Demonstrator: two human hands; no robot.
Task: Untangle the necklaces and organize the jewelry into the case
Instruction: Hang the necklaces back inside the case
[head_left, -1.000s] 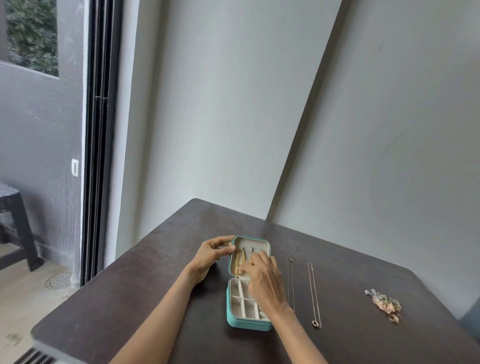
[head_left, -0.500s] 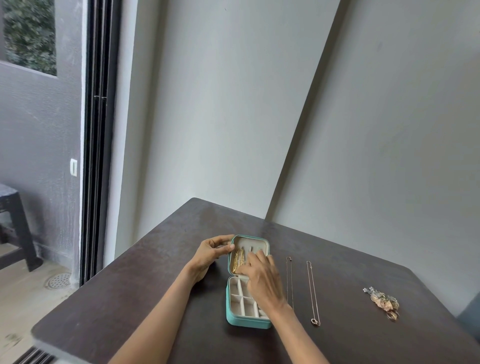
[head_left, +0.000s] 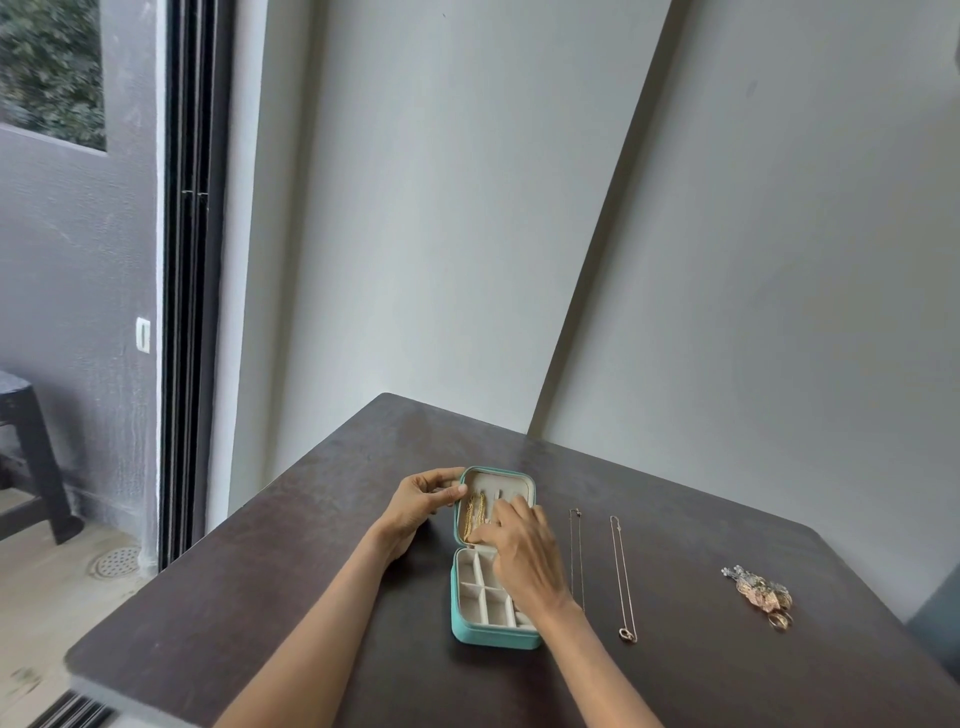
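Little has shifted since a second ago; your right hand (head_left: 524, 551) has only crept slightly along the gold chain (head_left: 475, 519) inside the lid of the case (head_left: 493, 636), and your left hand (head_left: 423, 501) has kept its grip on the lid's edge, thumb and fingers curled round it; the right fingertips (head_left: 506, 512) press or pinch at the chain, though whether they actually grip it I cannot tell; you look to be mid-way through seating this first necklace in the lid; the step reads as unfinished, since the chain sits bunched just beyond your right fingertips; next you would need a light touch to lay it flat, then reach to your right for the two thin necklaces (head_left: 621, 577) lying straight on the surface (head_left: 311, 597) beside your right wrist; farther right waits the small jewelry pile (head_left: 761, 595), well apart from either hand.
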